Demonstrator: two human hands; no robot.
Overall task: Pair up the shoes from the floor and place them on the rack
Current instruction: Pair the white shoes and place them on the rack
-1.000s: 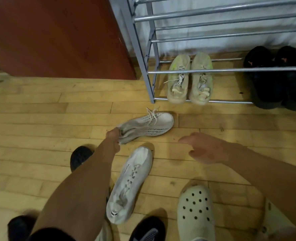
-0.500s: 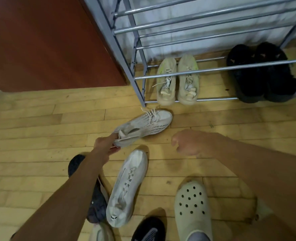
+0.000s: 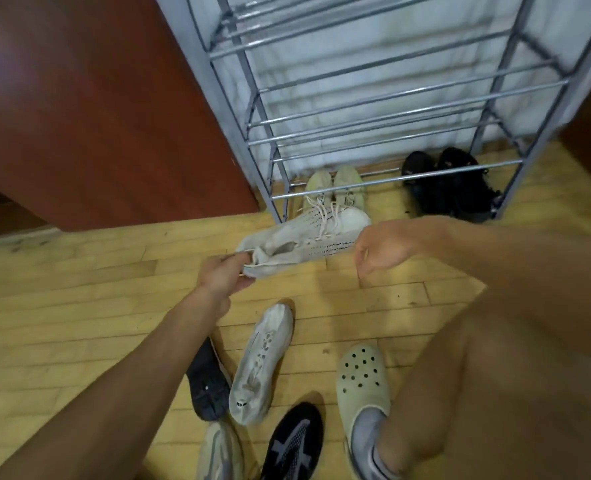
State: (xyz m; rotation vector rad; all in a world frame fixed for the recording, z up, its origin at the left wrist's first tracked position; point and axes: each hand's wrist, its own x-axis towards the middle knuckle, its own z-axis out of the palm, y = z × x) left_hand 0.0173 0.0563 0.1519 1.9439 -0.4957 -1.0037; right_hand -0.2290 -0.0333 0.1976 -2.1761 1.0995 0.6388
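- Progress, judged from the layout: two pairs sit on the lowest tier of the grey metal tube rack (image 3: 384, 98). These are a pale cream lace-up pair (image 3: 335, 183) at the left and a black pair (image 3: 450, 188) at the right. The upper tiers show bare rails.
- Shoe in hand: a white knit sneaker with loose laces and a dashed dark line along its side (image 3: 308, 235) is held off the yellow wood plank floor (image 3: 79, 306), just near of the cream pair, toe pointing right.
- Left hand (image 3: 223, 275): its fingers pinch the heel collar of the knit sneaker.
- Right hand (image 3: 386, 252): its fingers are loosely curled just beside the sneaker's toe, with nothing seen in their grip. Contact with the toe cannot be told.
- Left to do, on the near floor:
  - A white lace-up sneaker (image 3: 263, 365), probably the mate of the held one.
  - A dark grey shoe (image 3: 207, 382) touching its left side.
  - A black shoe with grey patterning (image 3: 294, 441).
  - A beige shoe (image 3: 218, 452) cut off by the near edge.
- Estimate: about halfway, with the third pair in hand and at least three more shoes to sort.
- Pale perforated clog (image 3: 363, 379): worn on the person's foot over a grey sock, so likely not part of the job.
- Writing: none legible. A small dark mark on the floor sneaker's heel and the black shoe's grey pattern are too blurred to read as brands.
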